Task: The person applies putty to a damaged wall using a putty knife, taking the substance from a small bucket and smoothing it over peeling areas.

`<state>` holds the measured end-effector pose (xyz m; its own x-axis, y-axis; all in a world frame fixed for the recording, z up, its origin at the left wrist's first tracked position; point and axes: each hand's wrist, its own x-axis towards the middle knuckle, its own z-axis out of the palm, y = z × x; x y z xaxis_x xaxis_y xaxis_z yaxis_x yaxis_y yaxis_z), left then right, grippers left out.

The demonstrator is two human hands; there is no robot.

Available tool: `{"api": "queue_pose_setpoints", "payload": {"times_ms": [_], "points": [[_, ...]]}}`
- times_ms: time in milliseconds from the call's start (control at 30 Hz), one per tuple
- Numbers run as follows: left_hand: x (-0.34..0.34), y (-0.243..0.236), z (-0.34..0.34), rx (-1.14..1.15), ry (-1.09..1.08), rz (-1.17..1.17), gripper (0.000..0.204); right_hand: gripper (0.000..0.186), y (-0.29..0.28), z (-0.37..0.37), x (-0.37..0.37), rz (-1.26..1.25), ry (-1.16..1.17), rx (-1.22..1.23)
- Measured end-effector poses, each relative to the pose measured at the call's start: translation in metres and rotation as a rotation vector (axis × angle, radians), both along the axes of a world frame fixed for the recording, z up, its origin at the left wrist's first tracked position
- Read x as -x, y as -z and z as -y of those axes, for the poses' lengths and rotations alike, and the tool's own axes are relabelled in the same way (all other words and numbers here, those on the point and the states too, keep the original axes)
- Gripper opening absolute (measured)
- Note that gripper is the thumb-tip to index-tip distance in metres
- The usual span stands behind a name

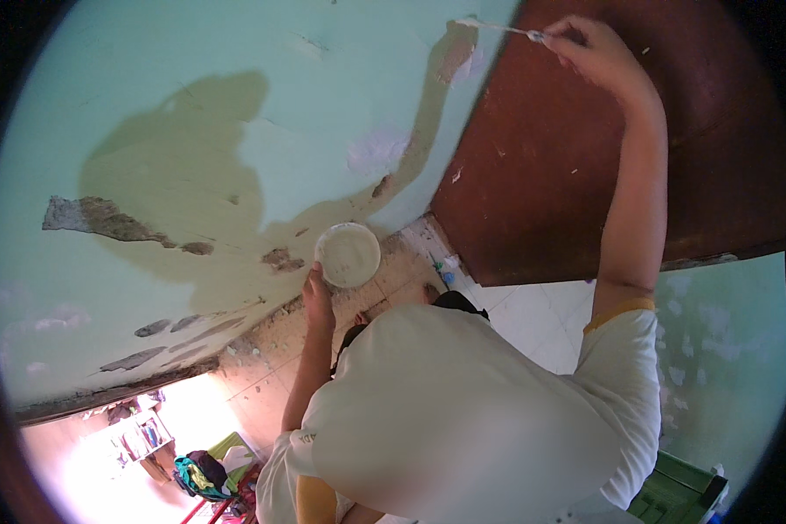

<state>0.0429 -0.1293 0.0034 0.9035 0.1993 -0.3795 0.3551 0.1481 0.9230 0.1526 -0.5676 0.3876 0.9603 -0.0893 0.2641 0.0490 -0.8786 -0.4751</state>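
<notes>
My right hand [576, 48], at the upper right, grips the handle of a thin spreading tool [506, 28]. Its far tip rests at a damaged patch of the pale green wall [306, 105], just left of a dark brown door panel [533, 175], with white paste around the tip. Lower in the middle, my left hand [317, 297] holds a round, shallow white container [348, 253] by its side, with pale material inside. Flaked, grey-brown patches [105, 218] mark the wall to the left and along its bottom.
Below me is a tiled floor [253, 384] with debris along the wall's foot. At the lower left are a shelf [140, 437] and a heap of clothes [205, 472] on furniture. A green wooden piece [668, 493] stands at the lower right, beside another green wall [725, 349].
</notes>
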Motion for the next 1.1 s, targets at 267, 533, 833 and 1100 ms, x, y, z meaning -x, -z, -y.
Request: {"api": "queue_pose_setpoints", "payload": {"times_ms": [267, 533, 833, 1100], "points": [[-0.002, -0.001, -0.001, 0.051, -0.030, -0.038, 0.064, 0.026, 0.103, -0.023, 0.062, 0.023, 0.172, -0.600], [-0.006, -0.006, -0.003, 0.092, 0.019, -0.044, 0.083, 0.029, 0.237, -0.032, 0.090, 0.153, 0.218, -0.638], [-0.009, -0.002, 0.001, 0.108, 0.048, -0.058, 0.085, 0.031, 0.340, -0.022, 0.105, 0.011, 0.337, -0.729], [-0.010, -0.012, 0.009, 0.128, 0.043, -0.025, 0.083, 0.034, 0.392, -0.031, 0.097, -0.018, 0.312, -0.655]]}}
